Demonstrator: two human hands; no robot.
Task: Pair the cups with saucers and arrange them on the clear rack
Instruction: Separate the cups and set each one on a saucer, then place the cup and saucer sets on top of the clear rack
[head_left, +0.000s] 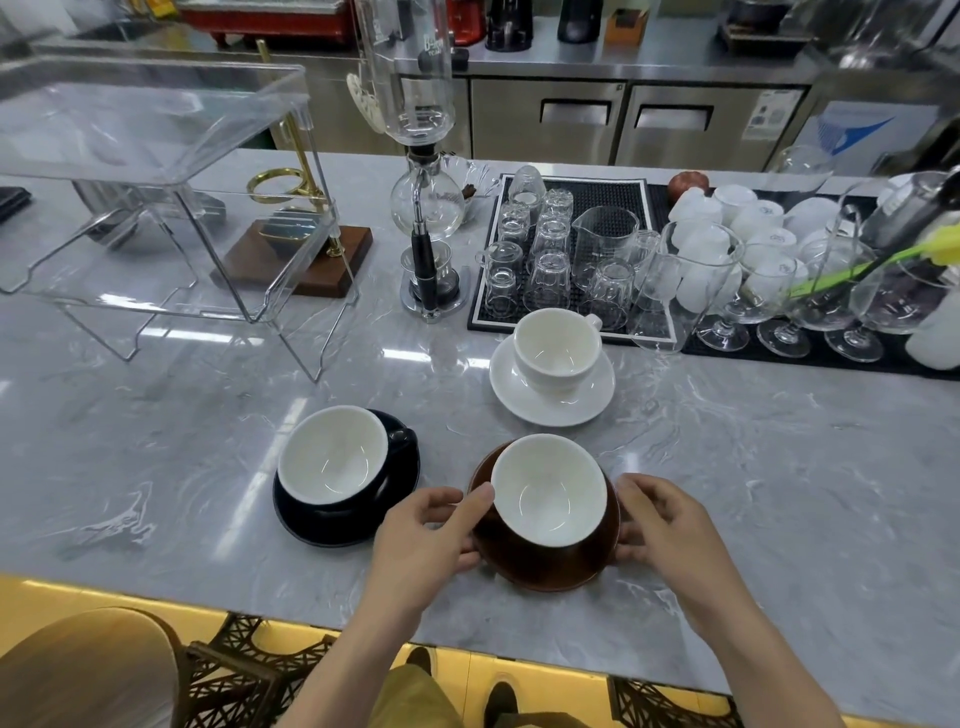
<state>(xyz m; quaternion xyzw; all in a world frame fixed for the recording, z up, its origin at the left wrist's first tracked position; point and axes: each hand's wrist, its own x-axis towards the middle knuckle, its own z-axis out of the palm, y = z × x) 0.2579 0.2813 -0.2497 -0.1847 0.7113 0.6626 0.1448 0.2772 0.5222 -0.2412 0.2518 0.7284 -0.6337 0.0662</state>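
A brown cup (548, 493) with a white inside stands on a brown saucer (550, 574) near the counter's front edge. My left hand (423, 535) grips the saucer's left rim, thumb against the cup. My right hand (662, 525) holds the saucer's right rim. To the left, a black cup (332, 457) sits on a black saucer (332, 525). Behind, a white cup (556, 345) rests on a white saucer (519, 395). The clear two-tier rack (156, 218) stands at the far left with nothing on its shelves.
A siphon coffee maker (428, 208) stands behind the cups. A black mat (587, 192) at the right carries several upturned glasses, a glass pitcher (602, 244), stemmed glasses and white cups. A wooden-based brass stand (306, 254) sits behind the rack.
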